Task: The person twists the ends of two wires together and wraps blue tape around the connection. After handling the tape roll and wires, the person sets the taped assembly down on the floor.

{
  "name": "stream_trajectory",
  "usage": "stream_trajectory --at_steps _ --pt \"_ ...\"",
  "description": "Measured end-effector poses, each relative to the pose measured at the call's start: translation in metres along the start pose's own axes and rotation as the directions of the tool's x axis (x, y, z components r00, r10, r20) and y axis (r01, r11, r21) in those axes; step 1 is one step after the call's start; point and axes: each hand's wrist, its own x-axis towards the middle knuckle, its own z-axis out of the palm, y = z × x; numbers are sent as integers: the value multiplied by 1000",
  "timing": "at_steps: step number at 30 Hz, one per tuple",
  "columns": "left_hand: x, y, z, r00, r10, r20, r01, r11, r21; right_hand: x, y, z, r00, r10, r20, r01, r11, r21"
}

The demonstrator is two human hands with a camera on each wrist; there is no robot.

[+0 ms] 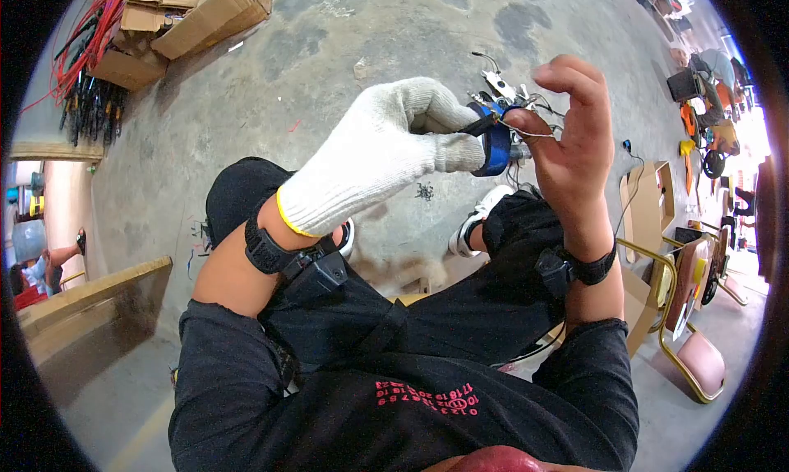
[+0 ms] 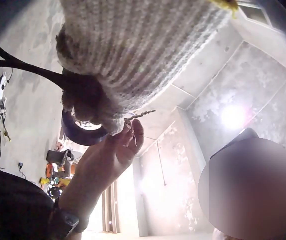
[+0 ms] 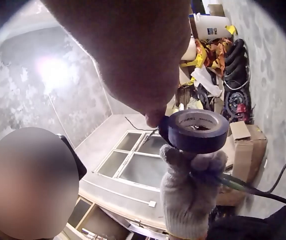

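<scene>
My left hand (image 1: 370, 143) wears a white knit glove, its thumb and fingers gripping a dark cable (image 2: 30, 69) and a roll of blue electrical tape (image 3: 198, 132). In the right wrist view the roll sits right at the gloved fingertips. A short tape strip (image 3: 164, 128) runs from it to the fingertips of my bare right hand (image 1: 575, 135), whose thumb presses there while the index finger is bent above. Thin twisted bare wires (image 2: 143, 115) stick out beside those fingertips. The other right fingers are partly hidden.
Small metal parts with wires (image 1: 497, 84) lie on the concrete floor beyond the hands. Cardboard boxes (image 1: 197, 28) and red cables (image 1: 86, 20) are at the far left. An open carton (image 1: 649, 196) and a metal-framed chair (image 1: 699, 361) stand at the right.
</scene>
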Motion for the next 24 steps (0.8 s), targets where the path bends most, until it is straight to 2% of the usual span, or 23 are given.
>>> stream_trajectory --at_steps 1,3,7,9,13,15,19,21,24 --pt "-1 1 -1 1000 -17 17 17 1000 0 0 3 -2 1000 -1 2 1 1000 0" --pt "-2 3 -1 999 -32 34 32 999 1 0 10 -9 972 -197 128 216 965 -150" --pt "-4 8 -1 996 -72 44 72 997 -10 2 11 -10 953 -264 148 294 925 -242" --pt "-5 8 -1 994 -99 56 99 995 3 7 9 -10 921 -338 194 382 882 -276" --pt "-6 7 -1 995 -88 55 90 996 -26 10 6 -9 897 -375 236 436 839 -326" --pt "-7 7 -1 995 -89 53 90 996 -19 12 4 -11 862 -392 322 487 817 -309" --pt "-8 4 1 996 -93 15 93 996 5 10 2 -9 868 -353 348 462 830 -311" --pt "-7 1 0 995 -95 -9 95 995 16 9 -2 -10 861 -336 381 475 799 -368" --pt "-7 1 -2 1000 -17 16 17 999 41 9 -1 -9 869 -306 388 460 788 -409"
